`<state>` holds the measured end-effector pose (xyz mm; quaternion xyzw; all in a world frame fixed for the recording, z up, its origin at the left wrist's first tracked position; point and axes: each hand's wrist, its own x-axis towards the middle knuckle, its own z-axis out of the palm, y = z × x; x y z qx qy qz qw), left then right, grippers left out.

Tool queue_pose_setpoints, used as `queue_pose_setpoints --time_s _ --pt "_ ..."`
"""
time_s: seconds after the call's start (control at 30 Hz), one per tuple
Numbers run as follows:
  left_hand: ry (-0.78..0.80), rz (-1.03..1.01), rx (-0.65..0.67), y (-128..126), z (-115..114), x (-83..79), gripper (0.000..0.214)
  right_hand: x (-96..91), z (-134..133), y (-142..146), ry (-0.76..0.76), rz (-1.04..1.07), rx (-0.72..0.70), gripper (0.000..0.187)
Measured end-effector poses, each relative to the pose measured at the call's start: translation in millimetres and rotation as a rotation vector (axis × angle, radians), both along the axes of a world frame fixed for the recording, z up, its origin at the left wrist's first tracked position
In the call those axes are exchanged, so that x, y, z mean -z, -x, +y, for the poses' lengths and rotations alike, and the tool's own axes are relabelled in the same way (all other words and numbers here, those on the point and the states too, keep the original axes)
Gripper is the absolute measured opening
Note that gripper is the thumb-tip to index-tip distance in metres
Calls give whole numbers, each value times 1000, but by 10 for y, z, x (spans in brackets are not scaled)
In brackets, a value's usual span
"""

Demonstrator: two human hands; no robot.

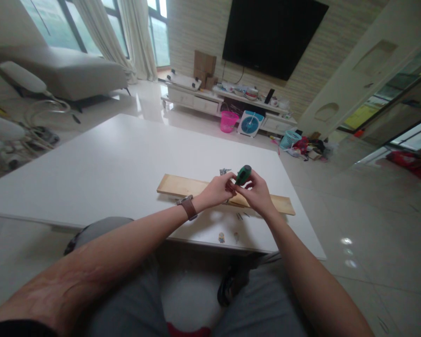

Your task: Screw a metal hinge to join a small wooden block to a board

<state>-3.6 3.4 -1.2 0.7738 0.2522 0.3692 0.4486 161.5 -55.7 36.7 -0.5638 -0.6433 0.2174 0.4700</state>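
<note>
Through the head view, I have the right hand [258, 192] gripping a green-handled tool [243, 174], its dark end tipped up. The left hand [218, 188] meets it with bent fingers; whether they pinch anything, I cannot tell. My 2 hands sit above the wooden plank [182, 186], which lies on the white worktop [91, 173], long axis running left to right; the right hand is nearer its right end.
</note>
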Motion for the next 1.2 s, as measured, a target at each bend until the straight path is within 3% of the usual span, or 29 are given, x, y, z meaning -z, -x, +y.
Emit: queue_pose_setpoints --time_s 0.17,0.43,0.7,0.93,1.2 --pt "-24 -3 -19 -13 1 19 26 -11 -8 10 22 -21 7 29" --pt "65 -21 3 3 -20 -41 36 -18 -29 -8 16 56 -111 34" --pt "53 -3 -27 -3 -22 -19 25 6 -10 9 -22 26 23 34" --pt "19 -13 -41 12 -31 -50 23 -37 -33 -6 14 6 -52 33" --pt "0 10 -31 15 -22 -41 27 -8 -7 23 -14 27 20 31"
